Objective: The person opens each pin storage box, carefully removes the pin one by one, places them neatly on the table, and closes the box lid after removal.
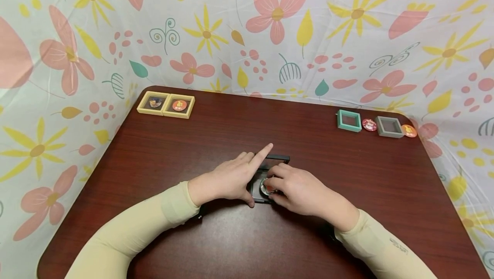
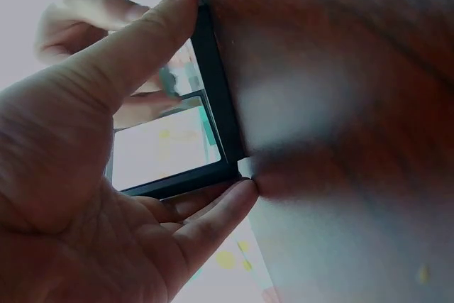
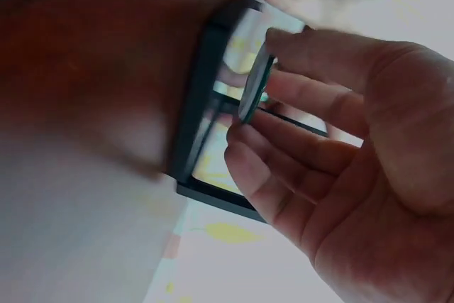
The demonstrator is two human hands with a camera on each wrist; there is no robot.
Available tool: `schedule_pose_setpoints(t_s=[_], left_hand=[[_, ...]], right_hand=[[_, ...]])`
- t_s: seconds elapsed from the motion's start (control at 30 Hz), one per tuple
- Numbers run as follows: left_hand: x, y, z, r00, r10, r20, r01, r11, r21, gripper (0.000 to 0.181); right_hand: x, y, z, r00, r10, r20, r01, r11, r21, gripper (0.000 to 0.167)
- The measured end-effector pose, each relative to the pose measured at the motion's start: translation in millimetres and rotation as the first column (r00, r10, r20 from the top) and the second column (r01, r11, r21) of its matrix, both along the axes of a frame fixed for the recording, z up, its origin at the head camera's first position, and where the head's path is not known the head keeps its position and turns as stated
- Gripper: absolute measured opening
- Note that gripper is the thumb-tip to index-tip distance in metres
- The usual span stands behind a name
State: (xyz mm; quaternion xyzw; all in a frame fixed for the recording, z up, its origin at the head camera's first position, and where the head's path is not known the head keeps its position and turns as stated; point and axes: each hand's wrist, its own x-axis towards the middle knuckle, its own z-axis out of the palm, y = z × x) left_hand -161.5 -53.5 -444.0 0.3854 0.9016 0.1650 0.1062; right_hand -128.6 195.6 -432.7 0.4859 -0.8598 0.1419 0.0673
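A black-rimmed display frame (image 1: 283, 158) with clear film panels stands hinged apart at mid-table, one half flat and the other raised behind it. My left hand (image 1: 235, 176) holds the frame's left side between thumb and fingers, its index finger stretched out along the raised half. In the left wrist view, the thumb lies at one corner of the rim (image 2: 216, 83) and fingers at the other. With thumb and fingertips, my right hand (image 1: 301, 186) pinches a round badge (image 1: 266, 188) over the flat half. The right wrist view shows the badge (image 3: 255, 83) edge-on, tilted against the film.
At the back left, two yellow frames (image 1: 176, 115) sit side by side, each with a round badge inside. A teal frame (image 1: 349, 128), a red badge (image 1: 369, 125), a grey frame (image 1: 390, 135) and an orange badge (image 1: 409, 131) line the back right. Patterned cloth (image 1: 231, 25) hangs behind the table.
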Motion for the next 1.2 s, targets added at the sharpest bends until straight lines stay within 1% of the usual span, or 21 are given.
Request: schedule_pose_setpoints(t_s=[0.07,0.3,0.4,0.47,0.57,0.63,0.73,0.83,0.93,1.03,1.2], left_hand=[[0.1,0.2,-0.1,1.0,0.0,-0.002,0.0,1.0,-0.002,0.174],[0.7,0.5,-0.4,1.0,0.0,-0.005,0.0,1.0,-0.008,0.174],[0.7,0.2,-0.3,1.0,0.0,-0.002,0.0,1.0,-0.01,0.173],[1.0,0.0,-0.1,1.0,-0.001,0.001,0.001,1.0,-0.012,0.172],[1.2,0.1,0.4,1.0,0.0,0.006,0.0,1.0,-0.012,0.171],[1.2,0.2,0.7,1.0,0.003,0.007,-0.003,1.0,-0.01,0.17],[1.3,0.3,1.4,1.0,0.005,0.007,-0.005,1.0,-0.012,0.171],[1.3,0.1,1.6,1.0,0.004,0.003,-0.004,1.0,-0.015,0.173],[0.9,0.0,1.6,1.0,0.001,-0.001,-0.001,1.0,-0.013,0.173],[0.6,0.2,1.4,1.0,0.0,-0.004,0.0,1.0,-0.007,0.173],[0.3,1.3,-0.6,1.0,-0.004,-0.011,0.004,1.0,0.001,0.171]], right_hand=[[2.2,2.1,7.5,1.0,0.001,0.017,0.0,1.0,-0.026,0.026],[7.0,14.4,33.6,0.998,0.041,0.043,-0.036,0.993,-0.109,0.031],[5.9,20.3,42.0,0.997,0.057,0.049,-0.049,0.988,-0.15,0.035],[4.2,24.2,47.2,0.997,0.064,0.039,-0.056,0.983,-0.177,0.038],[-1.0,31.9,52.9,0.999,0.045,0.028,-0.038,0.979,-0.2,0.04],[-6.7,38.7,54.7,0.999,0.012,0.033,-0.005,0.98,-0.2,0.04],[-18.4,50.5,53.4,0.998,-0.054,0.043,0.062,0.979,-0.193,0.038],[-32.2,63.1,49.9,0.987,-0.131,0.092,0.146,0.972,-0.184,0.035],[-47.1,75.8,46.4,0.964,-0.209,0.166,0.238,0.955,-0.178,0.034],[-61.5,87.8,43.2,0.937,-0.28,0.211,0.317,0.933,-0.168,0.031],[-85.6,105.3,34.8,0.898,-0.387,0.21,0.418,0.898,-0.136,0.029]])
